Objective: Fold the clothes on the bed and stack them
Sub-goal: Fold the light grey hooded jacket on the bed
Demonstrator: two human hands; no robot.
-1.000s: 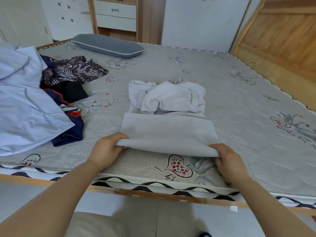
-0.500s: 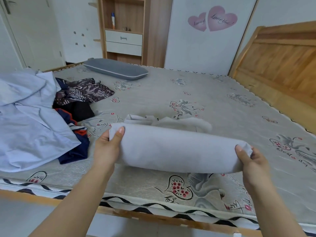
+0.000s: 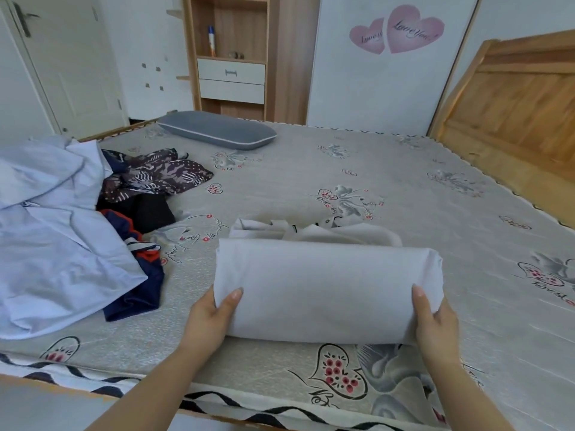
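Note:
A white garment (image 3: 323, 284) lies on the mattress (image 3: 404, 188) near its front edge, its near half lifted and curved over toward the far half. My left hand (image 3: 211, 318) grips the lifted fold at its left end, thumb on top. At the right end my right hand (image 3: 435, 318) holds it the same way. The garment's crumpled collar and sleeves (image 3: 311, 230) show just behind the fold. A heap of unfolded clothes lies at the left: a light blue shirt (image 3: 49, 237), a navy and red piece (image 3: 140, 269), a black piece (image 3: 149, 209), a dark patterned piece (image 3: 158, 175).
A grey pillow (image 3: 217, 130) lies at the far side of the mattress. A wooden headboard (image 3: 516, 107) stands at the right. Behind the bed are a shelf unit with drawers (image 3: 231, 79), a white door (image 3: 62, 66) and a white wardrobe with heart stickers (image 3: 395, 29).
Both hands have lifted the garment's near edge off the mattress and carried it up and away from me, curving it over the far half. My view has risen.

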